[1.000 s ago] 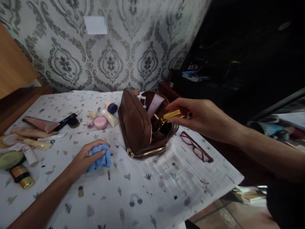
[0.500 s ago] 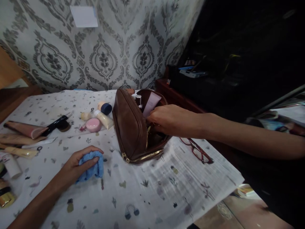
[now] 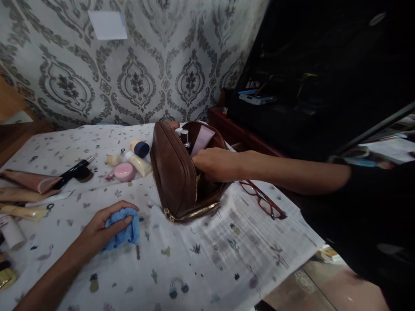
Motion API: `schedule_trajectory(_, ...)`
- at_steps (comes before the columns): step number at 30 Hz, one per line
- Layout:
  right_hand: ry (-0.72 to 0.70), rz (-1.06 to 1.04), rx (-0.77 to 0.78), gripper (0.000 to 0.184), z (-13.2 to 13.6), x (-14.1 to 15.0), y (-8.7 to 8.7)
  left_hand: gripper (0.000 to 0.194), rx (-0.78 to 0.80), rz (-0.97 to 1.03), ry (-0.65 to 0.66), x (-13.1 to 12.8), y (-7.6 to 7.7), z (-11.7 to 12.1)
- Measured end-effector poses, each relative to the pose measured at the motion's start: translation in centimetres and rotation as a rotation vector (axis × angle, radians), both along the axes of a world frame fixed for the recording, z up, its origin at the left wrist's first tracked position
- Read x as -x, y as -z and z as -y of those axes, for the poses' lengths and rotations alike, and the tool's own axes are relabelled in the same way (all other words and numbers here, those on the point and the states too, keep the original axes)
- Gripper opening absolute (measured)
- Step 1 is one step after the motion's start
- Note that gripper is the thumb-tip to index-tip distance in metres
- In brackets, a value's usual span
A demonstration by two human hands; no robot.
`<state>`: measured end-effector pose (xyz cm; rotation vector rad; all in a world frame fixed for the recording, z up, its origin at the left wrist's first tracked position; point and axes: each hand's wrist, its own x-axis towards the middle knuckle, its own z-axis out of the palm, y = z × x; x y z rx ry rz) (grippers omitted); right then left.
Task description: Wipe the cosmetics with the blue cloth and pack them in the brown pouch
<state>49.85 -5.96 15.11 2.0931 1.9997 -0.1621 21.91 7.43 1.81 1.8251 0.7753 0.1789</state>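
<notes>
My left hand [image 3: 113, 222] is closed round a folded blue cloth [image 3: 125, 229], resting on the white printed tablecloth [image 3: 181, 268]. Upright in the middle of the table stands a brown makeup bag [image 3: 171, 172] with a gold zipper, unzipped and gaping to the right. My right hand [image 3: 215, 164] reaches into its mouth with fingers curled downward. Those fingertips are hidden inside, so what they touch cannot be made out. A pale pink tube [image 3: 203, 139] and a silver-capped bottle [image 3: 185, 137] stick up from the bag beside my right hand.
Left of the bag lie a pink round container [image 3: 124, 172], a cream tube [image 3: 139, 164] and a navy-capped jar [image 3: 141, 148]. Several tubes and a black tube [image 3: 73, 172] lie farther left. Red-framed glasses [image 3: 264, 201] rest right of the bag. A patterned wall [image 3: 136, 82] rises behind.
My right hand has dipped slightly deeper into the bag. The whole view has shifted a little, while my left hand keeps its hold on the cloth.
</notes>
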Motion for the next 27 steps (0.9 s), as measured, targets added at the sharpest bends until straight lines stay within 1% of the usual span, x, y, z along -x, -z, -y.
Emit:
schedule_trajectory(3,0.023,0.062,0.105,0.028,0.1,0.3,-0.2,0.043,-0.008,-0.003,0.012,-0.1,0.0,-0.1)
schedule_trajectory(6,0.025,0.074,0.136,0.022,0.2,0.5,-1.0,0.044,-0.037,-0.004,0.015,-0.2,-0.2,0.0)
schedule_trajectory(8,0.009,0.080,0.130,0.020,0.4,0.5,-1.6,0.045,-0.053,0.003,0.017,-0.2,-0.3,0.0)
schedule_trajectory(10,-0.014,0.063,0.102,0.020,0.7,0.3,-2.1,0.045,-0.061,0.006,0.021,-0.2,-0.3,0.0)
schedule_trajectory(12,-0.015,0.019,0.037,0.021,1.4,-0.1,-2.3,0.043,-0.074,0.005,0.021,-0.1,-0.2,-0.1)
schedule_trajectory(14,-0.009,-0.044,-0.073,0.022,2.4,-0.3,-2.3,0.043,-0.097,0.005,0.025,0.0,-0.1,-0.1)
schedule_trajectory(15,-0.004,-0.072,-0.152,0.022,3.1,-0.2,-2.2,0.042,-0.109,0.008,0.027,0.0,-0.1,-0.1)
schedule_trajectory(18,0.014,-0.121,-0.435,0.020,5.2,1.3,-0.8,0.042,-0.148,0.019,0.025,-0.1,-0.3,0.2)
schedule_trajectory(21,0.020,-0.129,-0.706,0.021,7.1,3.9,2.0,0.042,-0.170,0.022,-0.003,-0.3,-0.7,0.5)
schedule_trajectory(23,-0.014,-0.128,-0.820,0.023,8.1,5.3,4.0,0.044,-0.161,-0.003,-0.009,-0.5,-1.0,0.7)
schedule_trajectory(24,-0.029,-0.130,-0.848,0.024,8.5,5.8,4.8,0.045,-0.154,-0.019,-0.007,-0.5,-1.2,0.7)
schedule_trajectory(26,-0.078,-0.123,-0.882,0.025,9.2,6.1,6.1,0.046,-0.147,-0.034,-0.008,-0.5,-1.4,0.7)
schedule_trajectory(27,-0.088,-0.108,-0.891,0.024,9.5,6.0,6.4,0.045,-0.148,-0.031,-0.008,-0.5,-1.4,0.8)
